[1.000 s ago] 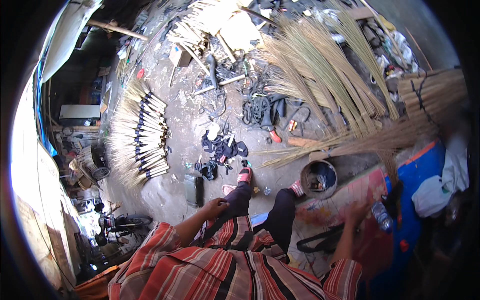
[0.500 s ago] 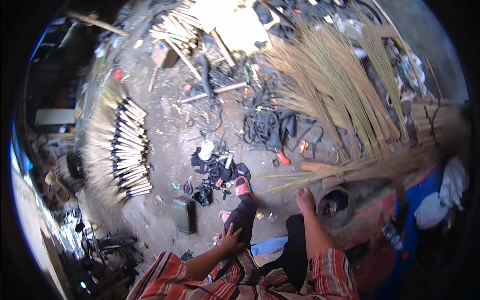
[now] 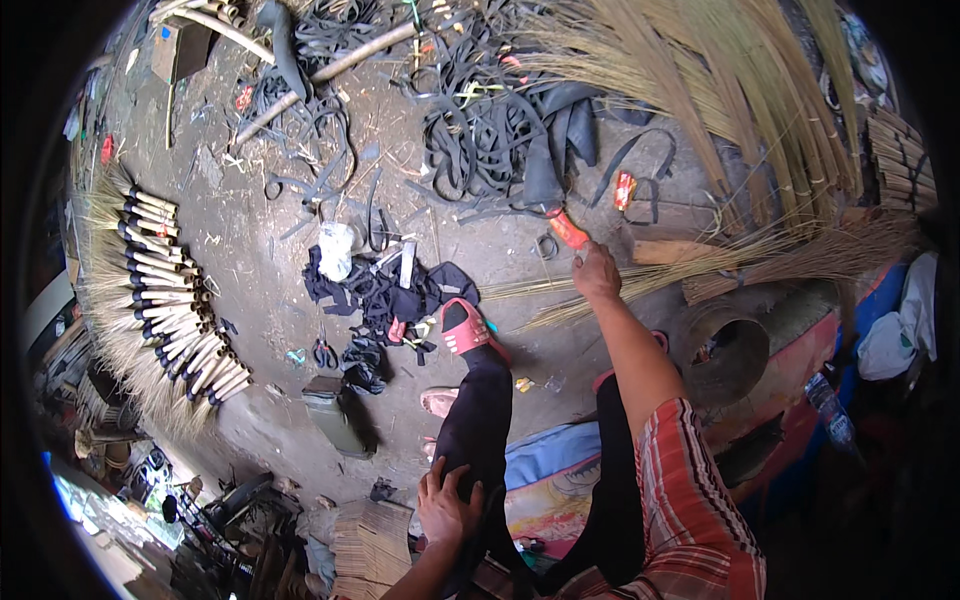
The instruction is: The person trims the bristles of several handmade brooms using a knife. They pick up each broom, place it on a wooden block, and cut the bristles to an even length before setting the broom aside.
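Observation:
My left hand (image 3: 450, 505) rests on my left thigh with its fingers spread, holding nothing. My right arm is stretched forward, and its hand (image 3: 597, 272) is low over the floor at the near end of a red-orange handle (image 3: 568, 229). Its fingertips are at or just short of that handle; whether they grip it is hidden. The far end of the handle lies against a strip of black rubber (image 3: 541, 175). Just left of the handle is a small dark ring (image 3: 546, 246). Long dry grass stalks (image 3: 560, 298) lie under and beside my right hand.
Tangled black rubber strips (image 3: 470, 140) lie ahead, with large grass bundles (image 3: 720, 90) at the far right. Short brooms with pale handles (image 3: 165, 290) fan out on the left. Scissors (image 3: 324, 353), a dark green box (image 3: 338, 415) and a round hollow container (image 3: 725, 355) sit near my legs.
My right hand has reached forward from beside my right knee to the red-orange handle. My left hand stays on my left leg. The view has shifted closer to the floor ahead.

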Available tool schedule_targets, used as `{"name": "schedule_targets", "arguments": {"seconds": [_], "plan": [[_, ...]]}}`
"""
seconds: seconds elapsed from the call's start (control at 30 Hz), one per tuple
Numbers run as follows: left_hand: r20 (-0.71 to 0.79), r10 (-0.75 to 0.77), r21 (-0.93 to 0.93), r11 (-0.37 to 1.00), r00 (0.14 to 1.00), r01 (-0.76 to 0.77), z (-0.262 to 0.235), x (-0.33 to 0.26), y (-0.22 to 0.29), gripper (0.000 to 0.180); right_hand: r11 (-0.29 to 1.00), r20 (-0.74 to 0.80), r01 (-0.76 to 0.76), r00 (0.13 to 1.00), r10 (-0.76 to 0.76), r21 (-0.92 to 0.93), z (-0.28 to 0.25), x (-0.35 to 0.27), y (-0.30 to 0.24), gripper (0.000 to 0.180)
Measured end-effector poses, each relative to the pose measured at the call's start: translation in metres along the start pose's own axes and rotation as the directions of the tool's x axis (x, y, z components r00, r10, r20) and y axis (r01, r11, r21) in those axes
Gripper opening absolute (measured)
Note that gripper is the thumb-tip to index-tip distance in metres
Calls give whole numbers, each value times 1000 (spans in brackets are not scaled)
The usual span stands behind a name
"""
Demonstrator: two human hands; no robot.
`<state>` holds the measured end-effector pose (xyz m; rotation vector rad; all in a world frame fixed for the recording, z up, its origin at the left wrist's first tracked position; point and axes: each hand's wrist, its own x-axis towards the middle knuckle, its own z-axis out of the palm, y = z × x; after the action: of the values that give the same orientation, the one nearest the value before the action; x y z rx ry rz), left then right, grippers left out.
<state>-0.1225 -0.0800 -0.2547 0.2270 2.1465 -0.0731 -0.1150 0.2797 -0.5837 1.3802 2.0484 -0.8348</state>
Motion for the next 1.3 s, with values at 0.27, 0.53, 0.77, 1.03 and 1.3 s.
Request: {"name": "schedule_targets", "arguments": {"seconds": [0.27, 0.53, 0.77, 1.03, 1.3], "plan": [[-80, -12, -59, 998, 997, 7, -18, 16, -14, 40, 994, -70, 105, 992, -105, -14, 53, 51, -10, 51], [-117, -52, -137, 990, 992, 36, -22, 22, -31, 39, 982, -95, -18, 995, 0, -188, 90, 45, -61, 58], [2, -36, -187, 982, 999, 36, -17, 15, -33, 41, 974, 143, 28, 988, -62, 223, -2, -3, -136, 60], [49, 92, -371, 926, 995, -67, 3, 7, -60, 47, 991, 256, 132, 959, -122, -22, -131, -189, -115, 81], [134, 72, -731, 680, 988, 49, -49, -37, -191, 45, 978, 168, 207, 964, -208, 26, -238, -423, -108, 47]]}}
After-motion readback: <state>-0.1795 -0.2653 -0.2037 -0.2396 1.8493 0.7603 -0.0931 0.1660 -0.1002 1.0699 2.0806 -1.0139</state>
